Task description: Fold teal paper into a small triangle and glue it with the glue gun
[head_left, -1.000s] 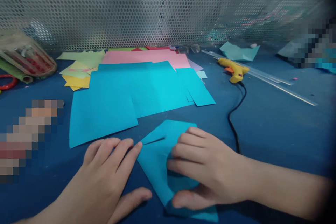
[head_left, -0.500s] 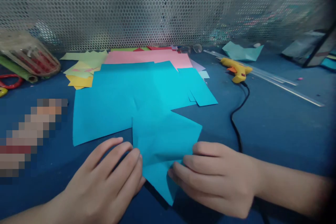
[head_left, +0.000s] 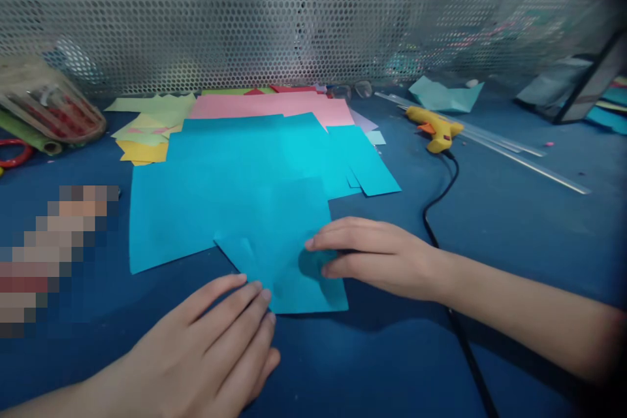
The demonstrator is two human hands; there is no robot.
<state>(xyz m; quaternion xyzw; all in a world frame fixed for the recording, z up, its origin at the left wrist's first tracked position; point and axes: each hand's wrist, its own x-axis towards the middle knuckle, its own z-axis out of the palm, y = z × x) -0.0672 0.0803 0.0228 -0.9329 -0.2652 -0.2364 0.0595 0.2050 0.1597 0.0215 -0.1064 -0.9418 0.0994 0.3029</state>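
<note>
A blue sheet of paper (head_left: 284, 277) lies close in front of me, with a slanted folded flap on its left side. It overlaps larger blue sheets (head_left: 196, 183) behind it, so its far edge is hard to make out. The fingertips of my left hand (head_left: 215, 339) rest at the sheet's lower left edge, fingers stretched out flat. Over its right part is my right hand (head_left: 382, 251), thumb and fingers apart, casting a shadow on the paper. Whether its fingertips touch the sheet I cannot tell.
A yellow glue gun (head_left: 441, 127) with a black cord (head_left: 431, 209) lies at the right, beside clear glue sticks (head_left: 529, 160). Pink paper (head_left: 269, 104) and yellow scraps (head_left: 147, 151) lie behind. A plastic jar (head_left: 63, 101) stands left, near red scissor handles (head_left: 17, 153). Perforated metal (head_left: 294, 19) closes the back.
The blue sheet has been turned and now lies flatter, its pointed lower corner gone from the front. My right hand has let go of it and moved up; my left hand stays at its edge.
</note>
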